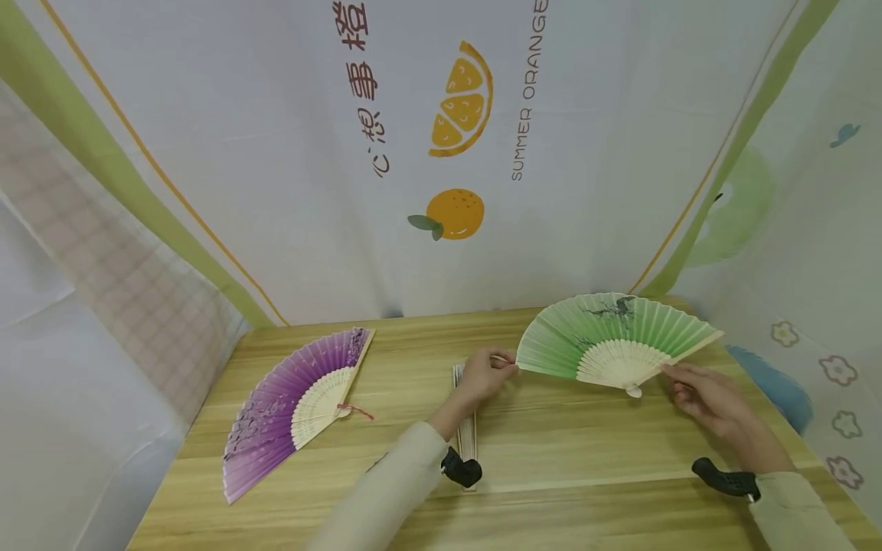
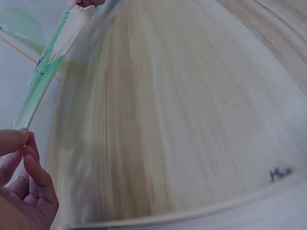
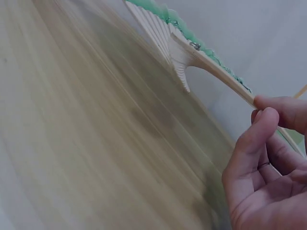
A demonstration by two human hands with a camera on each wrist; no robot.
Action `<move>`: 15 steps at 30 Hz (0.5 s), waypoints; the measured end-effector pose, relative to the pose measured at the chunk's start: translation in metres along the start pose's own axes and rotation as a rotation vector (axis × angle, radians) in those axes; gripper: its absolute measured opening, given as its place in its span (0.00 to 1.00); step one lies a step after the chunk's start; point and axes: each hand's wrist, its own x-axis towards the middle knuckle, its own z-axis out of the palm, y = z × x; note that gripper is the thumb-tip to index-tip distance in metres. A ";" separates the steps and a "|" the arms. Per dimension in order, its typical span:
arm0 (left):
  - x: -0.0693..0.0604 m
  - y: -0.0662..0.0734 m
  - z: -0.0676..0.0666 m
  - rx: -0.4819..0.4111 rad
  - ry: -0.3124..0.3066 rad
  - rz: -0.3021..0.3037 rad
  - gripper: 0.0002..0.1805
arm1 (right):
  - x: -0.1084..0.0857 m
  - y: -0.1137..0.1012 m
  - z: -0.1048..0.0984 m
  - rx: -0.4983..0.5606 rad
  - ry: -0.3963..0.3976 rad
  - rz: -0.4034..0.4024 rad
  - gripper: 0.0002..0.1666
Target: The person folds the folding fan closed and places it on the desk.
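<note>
A green folding fan [image 1: 560, 334] with pale ribs and a dark painted motif is spread open, held above the right side of the table. My left hand [image 1: 488, 373] pinches its left outer corner between thumb and fingers. On the opposite side my right hand [image 1: 713, 399] grips the right guard stick between thumb and fingertips. In the right wrist view the fan's ribs [image 3: 151, 36] gather toward the pivot, off the tabletop. Beneath my left forearm lies a narrow folded fan [image 1: 467, 436], partly covered by the hand and wrist.
An open purple folding fan [image 1: 269, 413] with a red tassel [image 1: 358, 412] lies on the left of the wooden table [image 1: 551, 513]. A white curtain [image 1: 289, 153] printed with oranges hangs behind the far edge. Black wrist mounts [image 1: 460, 468] sit at both cuffs.
</note>
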 end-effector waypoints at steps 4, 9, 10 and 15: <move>-0.002 0.000 -0.011 -0.033 0.011 -0.009 0.06 | 0.001 0.002 0.010 -0.012 -0.044 -0.029 0.13; -0.008 0.002 -0.023 -0.088 -0.005 -0.014 0.09 | 0.002 0.004 0.023 0.010 -0.059 -0.059 0.12; -0.009 0.003 -0.025 -0.097 -0.008 -0.014 0.10 | 0.002 0.004 0.026 0.008 -0.060 -0.066 0.12; -0.012 0.007 -0.038 -0.103 0.010 -0.041 0.11 | 0.004 0.004 0.040 -0.015 -0.051 -0.090 0.11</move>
